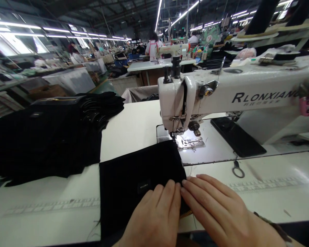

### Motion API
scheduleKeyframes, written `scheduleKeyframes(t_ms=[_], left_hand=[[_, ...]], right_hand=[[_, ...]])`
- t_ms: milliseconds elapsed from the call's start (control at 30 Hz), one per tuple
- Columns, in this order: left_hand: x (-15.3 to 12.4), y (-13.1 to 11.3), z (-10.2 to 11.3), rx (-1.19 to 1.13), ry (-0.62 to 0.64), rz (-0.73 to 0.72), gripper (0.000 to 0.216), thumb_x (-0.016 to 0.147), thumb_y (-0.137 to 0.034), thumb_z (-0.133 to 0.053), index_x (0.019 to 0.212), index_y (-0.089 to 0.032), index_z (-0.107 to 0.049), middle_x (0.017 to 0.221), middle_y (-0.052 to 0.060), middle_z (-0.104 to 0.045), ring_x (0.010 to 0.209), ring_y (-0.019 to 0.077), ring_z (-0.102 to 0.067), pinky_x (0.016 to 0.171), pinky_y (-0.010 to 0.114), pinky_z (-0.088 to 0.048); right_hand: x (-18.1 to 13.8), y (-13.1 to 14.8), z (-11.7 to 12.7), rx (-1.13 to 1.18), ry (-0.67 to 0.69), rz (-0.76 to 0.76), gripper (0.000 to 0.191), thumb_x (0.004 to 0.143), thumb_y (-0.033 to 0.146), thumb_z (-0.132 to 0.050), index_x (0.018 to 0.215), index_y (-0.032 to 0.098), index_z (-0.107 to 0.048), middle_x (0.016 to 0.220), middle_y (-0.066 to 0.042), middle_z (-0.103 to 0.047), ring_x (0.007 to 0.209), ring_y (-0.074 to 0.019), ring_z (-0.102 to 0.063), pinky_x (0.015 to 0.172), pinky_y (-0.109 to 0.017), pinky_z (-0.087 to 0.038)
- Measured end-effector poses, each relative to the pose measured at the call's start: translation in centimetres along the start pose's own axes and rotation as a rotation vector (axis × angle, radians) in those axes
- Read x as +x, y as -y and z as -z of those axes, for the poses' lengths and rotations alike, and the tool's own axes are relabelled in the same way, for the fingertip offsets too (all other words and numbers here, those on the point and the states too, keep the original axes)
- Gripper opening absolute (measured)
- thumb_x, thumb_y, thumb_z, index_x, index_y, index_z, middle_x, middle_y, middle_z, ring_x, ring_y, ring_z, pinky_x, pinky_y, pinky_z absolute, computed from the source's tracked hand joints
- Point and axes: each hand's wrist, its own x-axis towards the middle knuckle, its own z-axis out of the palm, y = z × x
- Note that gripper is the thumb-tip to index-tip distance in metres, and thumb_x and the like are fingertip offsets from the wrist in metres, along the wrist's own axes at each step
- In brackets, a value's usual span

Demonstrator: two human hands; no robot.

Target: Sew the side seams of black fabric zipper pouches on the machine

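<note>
A black fabric panel (128, 171) with a small dark label (144, 186) lies on the sewing table. Its far right corner reaches under the presser foot (174, 136) of a white sewing machine (172, 99). My left hand (154, 212) presses on the panel near its right edge, fingers bent and close together, thumb hidden; it grips the cloth there. Alongside, my right hand (216, 209) lies with fingers stretched out, fingertips touching the same edge. A gold zipper (186, 214) shows at the panel's lower right, between the hands.
A tall stack of black fabric pieces (54, 137) stands at the left. A black phone (237, 136) and a ring-shaped metal tool (238, 169) lie at the right. Pink-handled snips (308, 103) hang on the machine. Ruler markings (51, 207) run along the table. Other people work farther back.
</note>
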Motion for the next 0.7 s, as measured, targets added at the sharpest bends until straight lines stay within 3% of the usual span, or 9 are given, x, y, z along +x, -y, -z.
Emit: scheduleKeyframes(t_ms=[167,333,600,700], left_hand=[[0.6,0.3,0.2,-0.116,-0.069,-0.061,0.037,0.084,-0.004,-0.025,0.094,-0.004,-0.061,0.106,0.014,-0.062,0.086,0.0208,-0.059,0.072,0.029,-0.050],[0.8,-0.7,-1.4,-0.098,-0.155,-0.108,0.037,0.083,-0.002,-0.025,0.089,-0.005,-0.062,0.094,0.012,-0.066,0.076,0.0190,-0.060,0.065,0.028,-0.050],[-0.1,-2.0,-4.7,-0.163,0.087,-0.079,0.033,0.082,-0.002,-0.029,0.098,-0.003,-0.058,0.092,0.014,-0.065,0.075,0.0174,-0.061,0.066,0.026,-0.051],[-0.2,-2.0,-4.9,-0.167,0.095,-0.076,0.032,0.081,-0.001,-0.030,0.098,-0.003,-0.058,0.095,0.014,-0.065,0.077,0.0169,-0.061,0.067,0.025,-0.051]], right_hand=[[0.4,0.4,1.0,-0.083,0.030,0.065,0.047,0.086,-0.001,-0.015,0.092,0.009,-0.061,0.093,-0.008,-0.067,0.085,-0.0184,-0.062,0.076,-0.032,-0.048],[-0.6,0.4,1.7,-0.151,0.115,0.107,0.051,0.082,-0.007,-0.015,0.090,0.013,-0.061,0.089,-0.003,-0.068,0.078,-0.0162,-0.063,0.072,-0.030,-0.049],[-0.8,-0.4,1.0,-0.086,0.166,0.071,0.046,0.081,-0.008,-0.024,0.082,0.016,-0.063,0.080,-0.001,-0.069,0.071,-0.0140,-0.063,0.071,-0.028,-0.049],[-0.8,-0.5,0.7,-0.052,0.202,0.061,0.046,0.081,-0.008,-0.025,0.082,0.017,-0.063,0.078,-0.001,-0.068,0.068,-0.0139,-0.062,0.069,-0.028,-0.049]])
